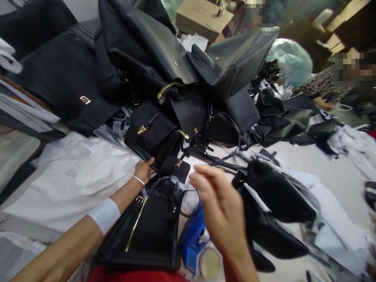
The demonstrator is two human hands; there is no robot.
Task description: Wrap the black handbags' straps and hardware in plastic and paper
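Observation:
A heap of black leather bags with gold clasps covers the table. My left hand [143,169] reaches forward and grips the lower edge of a black bag with a gold buckle [152,135]; a thin bracelet and a white wristband sit on that arm. Close to the camera my right hand [219,205] hovers in the air, blurred, fingers loosely spread and holding nothing that I can see. Under my arms lies a flat black bag with a gold zip [147,231]. A large black bag [232,62] tops the pile.
White wrapping sheets [73,176] lie at the left. A blue object [190,239] and a round pale tin [210,264] sit near my body. More black bags in clear plastic [279,199] lie at the right. Cardboard boxes [202,17] and other people are at the back.

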